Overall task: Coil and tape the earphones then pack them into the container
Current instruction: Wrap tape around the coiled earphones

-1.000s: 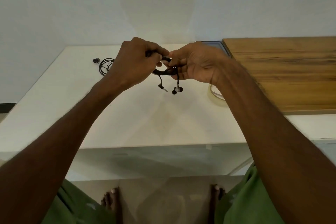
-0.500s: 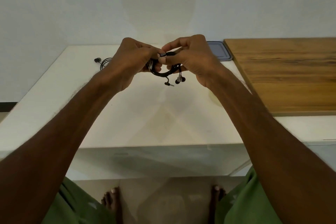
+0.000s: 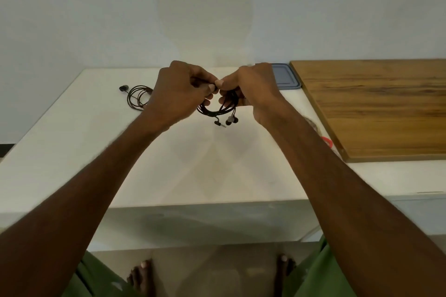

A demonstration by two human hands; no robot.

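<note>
Taping step, judged — left hand (image 3: 183,94) and right hand (image 3: 252,90) both pinch the coiled earphones (image 3: 212,113); tape strip not discernible. Next: wrap it closed.

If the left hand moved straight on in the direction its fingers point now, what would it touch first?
Most likely the right hand: the left hand points at its thumb across the coiled earphones both hold. Depth is unclear.

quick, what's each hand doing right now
Left hand: closed, gripping the coiled black earphone cable.
Right hand: closed, pinching the same coil.
</note>
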